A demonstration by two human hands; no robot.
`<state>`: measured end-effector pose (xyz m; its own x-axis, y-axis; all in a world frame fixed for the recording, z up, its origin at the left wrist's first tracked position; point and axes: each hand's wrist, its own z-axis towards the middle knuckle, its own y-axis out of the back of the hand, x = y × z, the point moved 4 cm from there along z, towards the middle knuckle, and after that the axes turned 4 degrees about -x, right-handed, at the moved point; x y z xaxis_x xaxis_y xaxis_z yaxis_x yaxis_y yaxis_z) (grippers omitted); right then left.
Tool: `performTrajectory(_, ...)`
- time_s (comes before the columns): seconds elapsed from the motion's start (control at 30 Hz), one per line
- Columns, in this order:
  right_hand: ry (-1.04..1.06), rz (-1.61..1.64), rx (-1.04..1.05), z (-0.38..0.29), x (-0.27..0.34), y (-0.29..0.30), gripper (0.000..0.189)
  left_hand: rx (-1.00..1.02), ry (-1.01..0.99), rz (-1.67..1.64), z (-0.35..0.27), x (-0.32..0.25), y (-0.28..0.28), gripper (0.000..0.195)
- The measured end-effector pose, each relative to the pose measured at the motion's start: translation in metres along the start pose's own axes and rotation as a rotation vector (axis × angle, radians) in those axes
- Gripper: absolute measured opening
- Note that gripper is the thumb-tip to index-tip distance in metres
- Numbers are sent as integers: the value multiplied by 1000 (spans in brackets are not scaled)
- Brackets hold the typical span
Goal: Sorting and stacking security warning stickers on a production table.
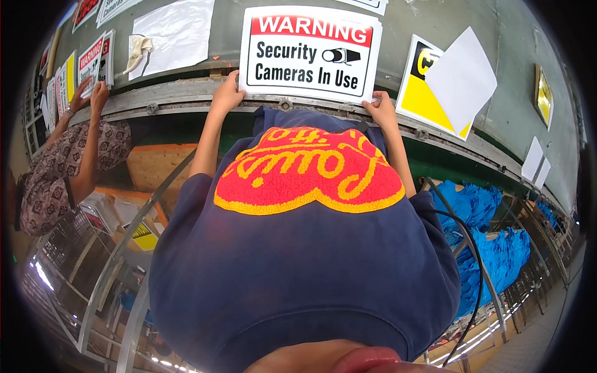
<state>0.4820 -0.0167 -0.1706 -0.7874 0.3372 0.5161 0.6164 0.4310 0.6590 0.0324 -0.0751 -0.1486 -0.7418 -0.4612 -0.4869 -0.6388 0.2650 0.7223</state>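
A white rectangular sign (309, 56) with a red top band, black writing and a camera drawing lies before me at the bench's front edge. Offset white edges along its right side suggest further sheets beneath it. At its lower left corner, my left hand (228, 92) grips the edge between thumb and fingers. My right hand (382, 111) pinches the lower right corner in the same way. Right of this, a white sheet (461, 79) lies askew over yellow-and-black signs (419, 93), apart from my right hand.
Another person's hands (88, 95) hold similar signs (95, 60) at the left. A cloth (139, 52) rests on a crumpled white sheet (179, 37) on the grey-green bench (513, 56). Blue sheet material (494, 265) fills a rack below right; metal rails (126, 247) stand left.
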Motion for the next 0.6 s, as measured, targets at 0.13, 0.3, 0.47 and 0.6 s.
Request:
performTrajectory(0.13, 33, -14, -74, -4, 9, 0, 53, -46, 23, -31, -3, -2, 1, 61)
performTrajectory(0.3, 2, 1, -96, -8, 16, -3, 46, -88, 68, -95, -2, 6, 1, 57)
performTrajectory(0.47, 6, 61, -109, -16, 33, -11, 41, -82, 96, -115, 1, 18, 0, 56)
performTrajectory(0.6, 114, -132, -186, 1, 42, 25, 40, -124, 34, -95, -1, 17, 2, 54)
